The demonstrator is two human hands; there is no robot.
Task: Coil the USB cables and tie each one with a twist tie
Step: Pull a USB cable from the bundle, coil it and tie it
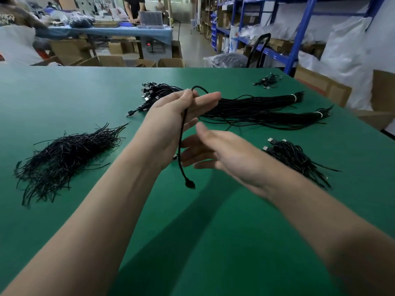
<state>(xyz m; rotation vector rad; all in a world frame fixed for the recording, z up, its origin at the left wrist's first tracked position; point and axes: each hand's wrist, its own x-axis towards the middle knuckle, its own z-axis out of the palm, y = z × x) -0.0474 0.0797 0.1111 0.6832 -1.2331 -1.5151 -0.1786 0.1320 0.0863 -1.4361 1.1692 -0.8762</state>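
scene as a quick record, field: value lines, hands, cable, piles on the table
left hand: raised, pinches one cable near its bend
cable: black, hangs down, plug at the bottom
right hand: open, blurred, beside the hanging cable, holds nothing
twist ties: loose pile, left on green table
uncoiled cables: two banded bundles, far side
cable heap: right side, usb plugs showing

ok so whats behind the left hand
Behind the left hand, which pinches one cable, a long bundle of black cables lies on the green table. Its plug ends show; the hand covers its middle.
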